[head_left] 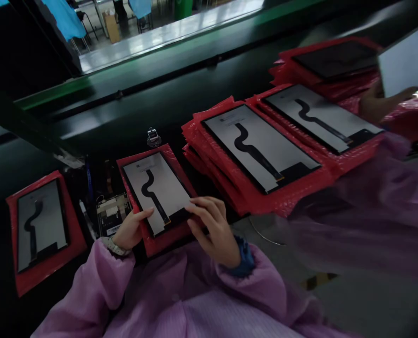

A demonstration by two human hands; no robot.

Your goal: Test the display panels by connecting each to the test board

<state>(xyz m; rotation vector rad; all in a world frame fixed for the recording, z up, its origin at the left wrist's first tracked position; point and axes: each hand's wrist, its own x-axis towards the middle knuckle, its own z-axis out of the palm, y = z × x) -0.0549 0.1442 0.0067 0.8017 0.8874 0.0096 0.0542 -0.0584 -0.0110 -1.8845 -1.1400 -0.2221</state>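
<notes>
A display panel (166, 185) with a grey-white back and a curved black flex cable lies on a red bubble-wrap sleeve (145, 156) in front of me. My left hand (129, 230) grips the panel's lower left corner along with the sleeve, thumb on top and the other fingers hidden beneath. At the lower right edge is my right hand (214, 230), its fingers apart and the fingertips at the panel's black strip. Whether those fingertips press on it I cannot tell.
Left stands another panel (42, 227) on red wrap. A pen (87, 218) and an opened device with exposed electronics (112, 211) lie between. Right are stacked red sleeves topped by panels (261, 145) (321, 117). A co-worker's hand (374, 101) holds a pale panel (408, 61).
</notes>
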